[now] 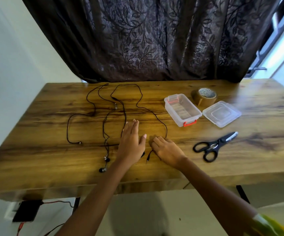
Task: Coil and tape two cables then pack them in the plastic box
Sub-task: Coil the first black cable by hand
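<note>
Left hand (131, 142) lies flat with straight fingers, covering part of two thin black earphone cables (115, 106) sprawled over the left half of the wooden table (239, 167). Right hand (166, 150) curls its fingertips under, so any pinch is hidden. The clear plastic box (182, 109) sits open, far right.

Ahead and left of the fingertips (135, 122) of the left hand (131, 143), I see thin black cables (115, 106) sprawling in loops across the table (180, 138), leaving only small gaps. Right of the right hand (167, 151) and its fingers (154, 142), the wood is bare up to the scissors (214, 145). Farther ahead and right, the open plastic box (182, 109), its lid (222, 114) and the tape roll (204, 97) stand close together.
</note>
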The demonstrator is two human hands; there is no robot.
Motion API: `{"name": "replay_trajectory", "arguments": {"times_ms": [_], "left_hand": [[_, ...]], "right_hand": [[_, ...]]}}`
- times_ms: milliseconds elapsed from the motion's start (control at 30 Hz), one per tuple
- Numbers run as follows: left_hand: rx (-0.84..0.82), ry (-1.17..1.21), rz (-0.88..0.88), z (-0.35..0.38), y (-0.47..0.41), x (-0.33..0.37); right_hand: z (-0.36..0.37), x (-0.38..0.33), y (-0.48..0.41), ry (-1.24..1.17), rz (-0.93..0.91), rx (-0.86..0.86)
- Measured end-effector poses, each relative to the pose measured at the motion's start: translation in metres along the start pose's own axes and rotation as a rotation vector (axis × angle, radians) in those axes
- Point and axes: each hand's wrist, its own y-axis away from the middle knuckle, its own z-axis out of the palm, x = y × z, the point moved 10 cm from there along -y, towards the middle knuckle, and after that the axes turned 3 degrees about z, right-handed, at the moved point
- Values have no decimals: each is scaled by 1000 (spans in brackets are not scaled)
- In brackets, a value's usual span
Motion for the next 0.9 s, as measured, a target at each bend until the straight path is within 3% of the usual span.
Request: {"name": "replay_trajectory", "arguments": {"times_ms": [167,300,400,567,767,900], "left_hand": [[-78,36,26,6,4,9],[-231,40,59,14,3,28],[-249,88,137,8,-2,56],[-252,488,94,0,-25,93],[-343,1063,28,-10,-50,154],[-420,1353,28,-23,-60,198]], "right_hand": [[-18,21,8,-226,213,84],[-64,28,10,-340,276,232],[-95,45,11,-389,330,313],[-138,84,20,-485,358,477],[-153,168,46,-1059,652,681],[-156,196,60,-1224,666,723]]}}
